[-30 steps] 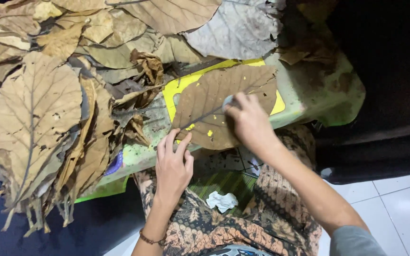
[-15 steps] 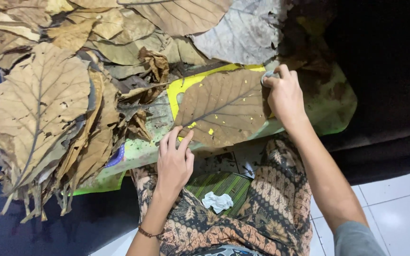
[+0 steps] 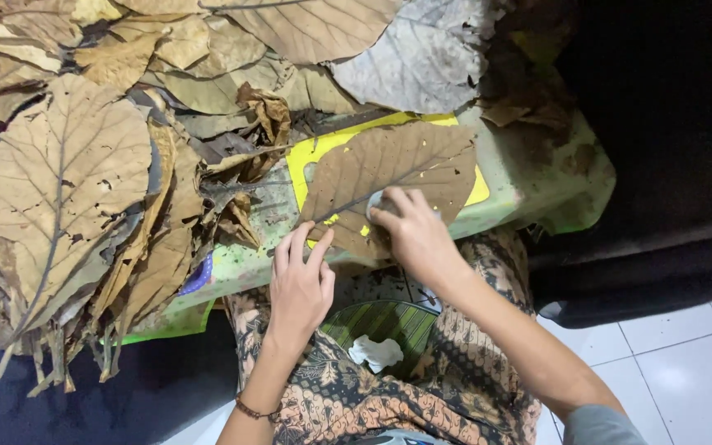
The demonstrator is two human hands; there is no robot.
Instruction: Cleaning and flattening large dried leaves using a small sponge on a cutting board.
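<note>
Brown and dry, the big leaf (image 3: 389, 177) lies flat on a yellow sheet (image 3: 316, 151) on the small green table (image 3: 529, 177) in front of me, its narrow end toward my body and its wide end toward the pile behind. My right hand (image 3: 414, 235) rests on the near part of this leaf. The fingers are bent and closed around a small pale cloth (image 3: 377, 201), and only a little of the cloth shows above my knuckles, pressed against the leaf surface. My left hand (image 3: 300, 284) is flat, not gripping anything. The fingers (image 3: 294, 243) are straight and a little spread, and their tips touch the near edge of the same leaf, where it comes to the table edge. The palm hangs off the table, over my lap. At the left side of the table there is a thick heap of dry leaves (image 3: 84, 189), many of them torn and curled, and some hang down over the table side. Behind the leaf lies one grey leaf (image 3: 422, 58), paler than the others. On my lap, on the patterned batik cloth (image 3: 471, 363), sits a green woven plate (image 3: 385, 325) with a crumpled white piece (image 3: 375, 352) in it, just below my two wrists. I wear a thin bracelet (image 3: 255, 409) on the left wrist.
</note>
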